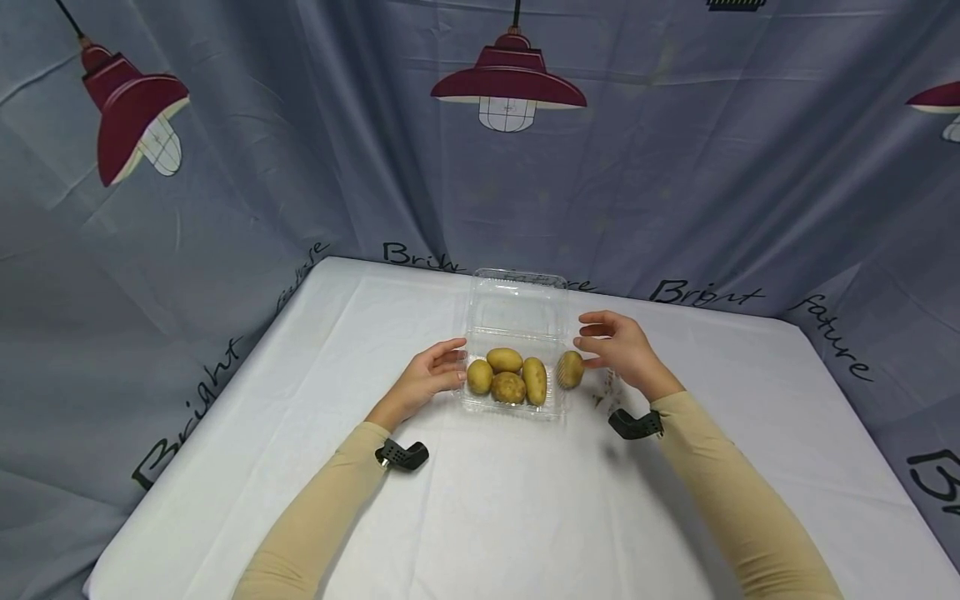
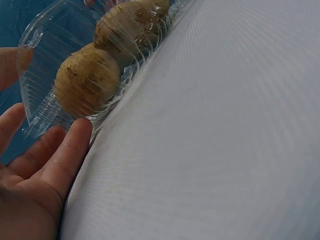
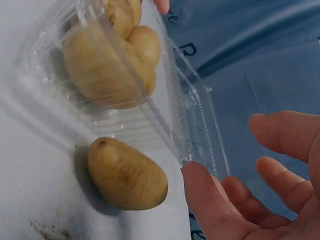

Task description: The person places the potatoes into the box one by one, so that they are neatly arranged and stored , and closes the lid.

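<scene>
A clear plastic clamshell container [image 1: 513, 410] sits on the table with its lid [image 1: 517, 304] raised at the back. Several potatoes [image 1: 508, 387] lie inside it. Just outside its right wall, one more potato [image 3: 127, 175] rests on the white cloth. My left hand [image 1: 430, 377] is at the container's left side, fingers extended; in the left wrist view its fingertips [image 2: 80, 127] meet or nearly meet the ribbed wall. My right hand [image 1: 621, 348] hovers beside the loose potato and the container's right edge, fingers spread and holding nothing.
Brown dirt crumbs [image 1: 606, 390] are scattered on the white tablecloth [image 1: 480, 508] right of the container. Behind the table hangs a blue-grey curtain [image 1: 375, 167] printed with red lamps and lettering. Black wrist cameras [image 1: 633, 424] are strapped over both beige sleeves [image 1: 738, 492].
</scene>
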